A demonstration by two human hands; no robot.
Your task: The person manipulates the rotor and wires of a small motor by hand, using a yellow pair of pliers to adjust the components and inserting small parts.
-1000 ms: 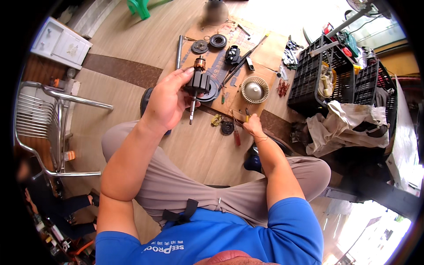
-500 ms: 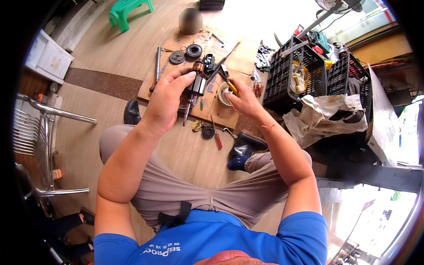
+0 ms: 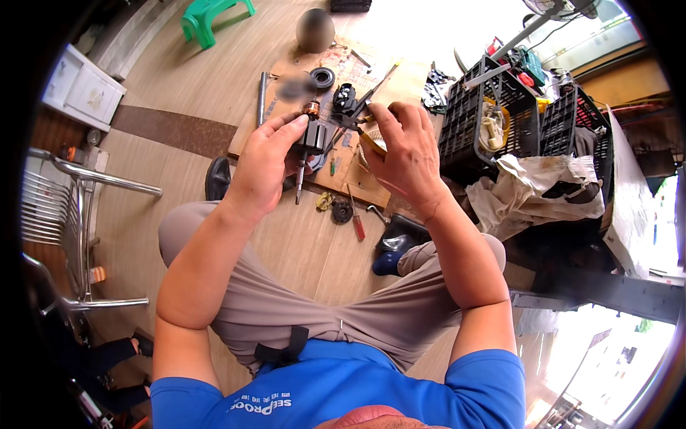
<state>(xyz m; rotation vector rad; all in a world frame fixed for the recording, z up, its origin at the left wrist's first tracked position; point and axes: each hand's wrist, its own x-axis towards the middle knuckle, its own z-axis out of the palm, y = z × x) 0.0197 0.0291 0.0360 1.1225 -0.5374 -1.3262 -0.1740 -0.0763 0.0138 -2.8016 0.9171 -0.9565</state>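
My left hand (image 3: pixel 266 161) grips a motor armature (image 3: pixel 314 136) with black core, copper commutator and steel shaft pointing down. My right hand (image 3: pixel 409 149) is curled around yellow-handled pliers (image 3: pixel 373 141), their dark jaws close to the armature's right side; whether they touch is unclear. Below lies a cardboard sheet (image 3: pixel 373 187) with a black ring part (image 3: pixel 321 77), a black housing (image 3: pixel 344 96) and thin rods. The fan wheel is mostly hidden by my right hand. A red-handled screwdriver (image 3: pixel 358 227) and small black disc (image 3: pixel 341 211) lie by the cardboard's near edge.
Black crates (image 3: pixel 457 129) of parts and crumpled cloth (image 3: pixel 518 193) stand at the right. A green stool (image 3: pixel 207 21) is at the top, a white cabinet (image 3: pixel 78 86) and metal chair (image 3: pixel 121 182) at the left. Another person's legs (image 3: pixel 107 365) show at lower left.
My right hand rose from the floor's near edge of cardboard to beside the armature, bringing the pliers. My left hand still holds the armature, and the view shifted slightly.
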